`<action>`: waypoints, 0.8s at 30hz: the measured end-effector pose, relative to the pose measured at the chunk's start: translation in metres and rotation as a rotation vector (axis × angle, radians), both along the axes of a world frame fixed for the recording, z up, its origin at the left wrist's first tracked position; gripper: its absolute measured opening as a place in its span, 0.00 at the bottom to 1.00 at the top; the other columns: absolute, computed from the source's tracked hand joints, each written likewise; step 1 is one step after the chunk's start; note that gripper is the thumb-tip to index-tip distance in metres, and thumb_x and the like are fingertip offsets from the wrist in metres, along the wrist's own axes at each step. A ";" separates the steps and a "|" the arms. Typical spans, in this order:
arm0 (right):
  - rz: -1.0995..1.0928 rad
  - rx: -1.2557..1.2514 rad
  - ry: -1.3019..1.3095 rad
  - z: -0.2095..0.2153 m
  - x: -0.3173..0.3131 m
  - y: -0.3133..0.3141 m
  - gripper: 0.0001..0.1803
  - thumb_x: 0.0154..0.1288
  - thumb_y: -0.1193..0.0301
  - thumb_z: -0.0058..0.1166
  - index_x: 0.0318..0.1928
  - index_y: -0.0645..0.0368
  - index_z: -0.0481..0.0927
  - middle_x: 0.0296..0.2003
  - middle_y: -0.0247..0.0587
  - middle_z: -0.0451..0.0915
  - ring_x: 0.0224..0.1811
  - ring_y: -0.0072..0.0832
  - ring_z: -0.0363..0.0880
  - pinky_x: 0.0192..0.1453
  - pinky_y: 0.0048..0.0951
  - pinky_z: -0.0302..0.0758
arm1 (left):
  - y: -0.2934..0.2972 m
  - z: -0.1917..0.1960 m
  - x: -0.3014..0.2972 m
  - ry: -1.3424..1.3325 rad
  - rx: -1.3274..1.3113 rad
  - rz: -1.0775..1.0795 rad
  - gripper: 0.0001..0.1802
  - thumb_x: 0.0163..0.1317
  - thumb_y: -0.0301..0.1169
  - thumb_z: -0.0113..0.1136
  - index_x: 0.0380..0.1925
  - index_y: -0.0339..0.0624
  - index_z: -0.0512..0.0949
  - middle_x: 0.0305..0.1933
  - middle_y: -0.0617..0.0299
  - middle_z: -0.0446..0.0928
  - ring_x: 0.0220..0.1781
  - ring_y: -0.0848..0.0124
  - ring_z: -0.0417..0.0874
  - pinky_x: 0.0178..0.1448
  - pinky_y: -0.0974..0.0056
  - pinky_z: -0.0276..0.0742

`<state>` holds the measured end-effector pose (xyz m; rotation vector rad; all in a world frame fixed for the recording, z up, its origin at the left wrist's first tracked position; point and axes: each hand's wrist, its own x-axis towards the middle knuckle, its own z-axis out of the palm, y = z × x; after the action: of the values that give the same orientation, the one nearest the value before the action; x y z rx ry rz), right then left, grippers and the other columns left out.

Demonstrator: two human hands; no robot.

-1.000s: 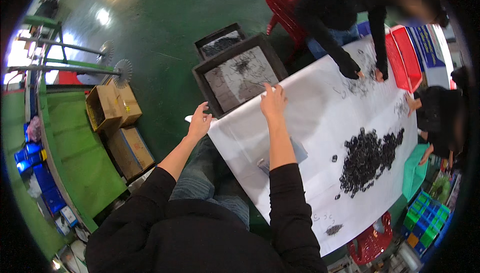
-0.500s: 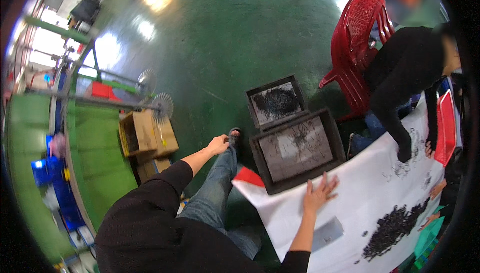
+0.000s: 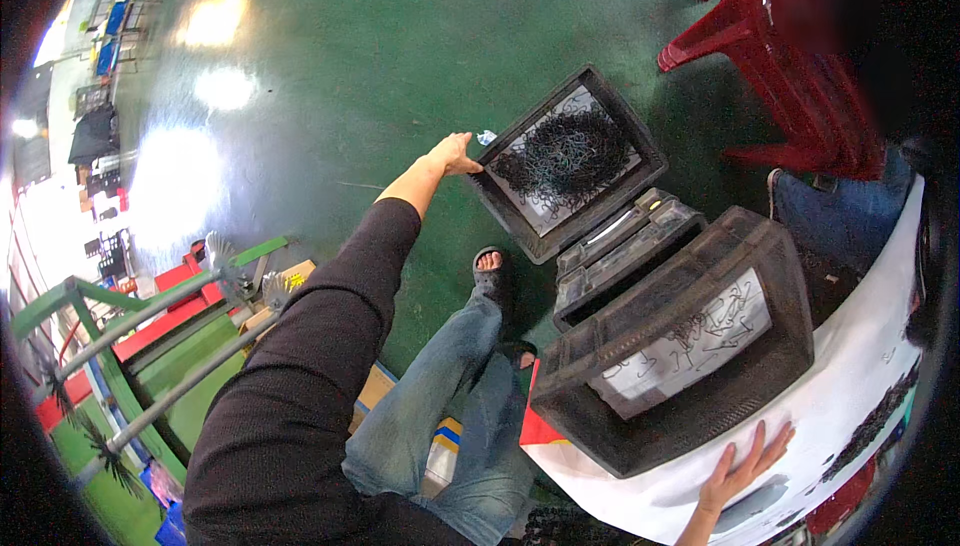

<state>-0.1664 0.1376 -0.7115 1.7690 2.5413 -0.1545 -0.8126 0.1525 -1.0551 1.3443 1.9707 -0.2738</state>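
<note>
My left hand reaches out to the corner of a dark plastic crate, its thumb at the rim and its fingers apart from the thumb. Inside that crate a tangled heap of thin black hook-shaped pieces lies on a pale sheet. My right hand rests with spread fingers on a white-covered table and holds nothing. Beside it a larger dark crate stands tilted at the table's edge, with a few scattered black hooks on its white sheet.
Between the two crates sits another dark crate, partly covered. Red plastic chairs stand at the far right, near a person's jeans-clad leg. Green machinery with round brushes is at the left. Black pieces lie on the table's right.
My left hand has moved from beside my knee out to the far crate's corner. The view has shifted and turned, and the crates appear larger. My right hand still lies spread on the table.
</note>
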 end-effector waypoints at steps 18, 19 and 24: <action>-0.085 -0.023 0.031 0.001 -0.002 -0.003 0.27 0.66 0.60 0.46 0.61 0.61 0.71 0.71 0.58 0.51 0.74 0.58 0.43 0.73 0.60 0.39 | -0.027 0.052 -0.030 -0.340 0.151 0.413 0.27 0.49 0.32 0.64 0.52 0.39 0.76 0.46 0.54 0.82 0.47 0.64 0.83 0.53 0.64 0.74; -0.072 -0.018 0.036 0.002 -0.003 -0.002 0.27 0.66 0.60 0.46 0.61 0.60 0.71 0.71 0.58 0.51 0.74 0.58 0.43 0.73 0.60 0.39 | -0.045 0.071 -0.041 -0.397 0.120 0.551 0.25 0.50 0.30 0.63 0.51 0.38 0.77 0.44 0.56 0.82 0.45 0.67 0.82 0.53 0.65 0.74; -0.041 -0.008 0.040 0.001 -0.007 0.001 0.27 0.66 0.60 0.45 0.63 0.57 0.70 0.71 0.56 0.53 0.74 0.57 0.45 0.74 0.59 0.37 | -0.128 0.163 -0.086 -0.388 0.101 0.956 0.20 0.52 0.21 0.62 0.48 0.34 0.77 0.41 0.59 0.81 0.41 0.71 0.80 0.49 0.66 0.75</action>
<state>-0.1735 0.1384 -0.7103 1.8341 2.5288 -0.2022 -0.8982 0.0244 -0.8922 0.3444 2.0525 0.5038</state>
